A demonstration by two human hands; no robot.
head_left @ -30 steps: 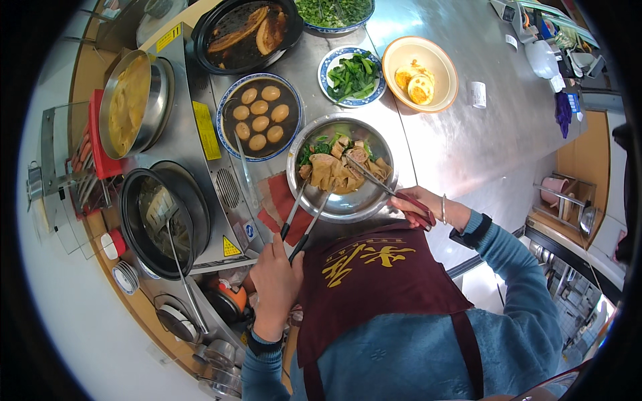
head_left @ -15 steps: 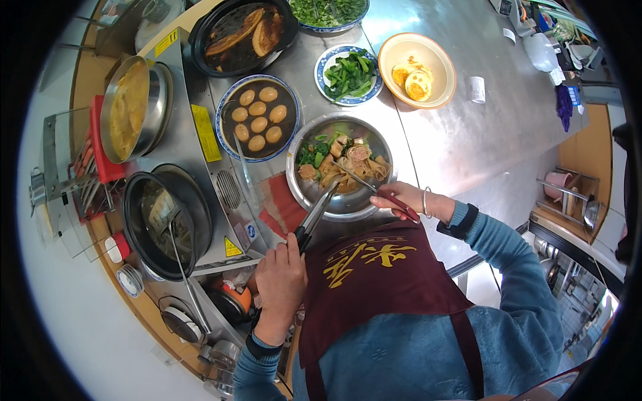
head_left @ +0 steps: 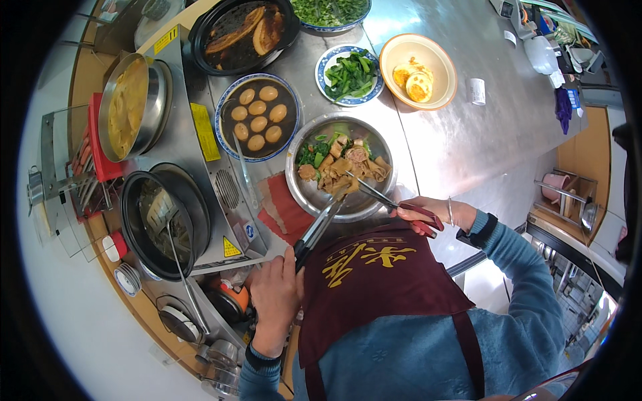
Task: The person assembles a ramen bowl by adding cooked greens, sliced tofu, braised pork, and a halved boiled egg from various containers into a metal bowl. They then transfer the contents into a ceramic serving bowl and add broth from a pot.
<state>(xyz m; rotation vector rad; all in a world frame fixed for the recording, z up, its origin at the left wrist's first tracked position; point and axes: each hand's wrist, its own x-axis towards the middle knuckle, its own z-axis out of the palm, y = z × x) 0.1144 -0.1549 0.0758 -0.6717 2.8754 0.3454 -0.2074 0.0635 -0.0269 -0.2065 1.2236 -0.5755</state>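
My left hand is closed around the dark handles of metal tongs. The tongs' tips grip a brown, strip-like piece of food at the near side of a steel bowl. Red-handled scissors are in my right hand, with two spread handle loops and the blades pointing into the bowl beside that piece. Inside the bowl lie dark leafy greens, chunks of sausage-like food and folded brown sheets. Whether the blades touch the gripped piece I cannot tell.
Beyond the bowl are a dish of brown eggs, a plate of greens and a bowl of fried eggs. To the left stand a black pot with a slotted spatula and a steel pan. A red cloth lies nearby.
The tongs now lift the brown piece slightly, drawn a little toward me. My right hand has shifted right and nearer, and the scissors' handles have spread apart.
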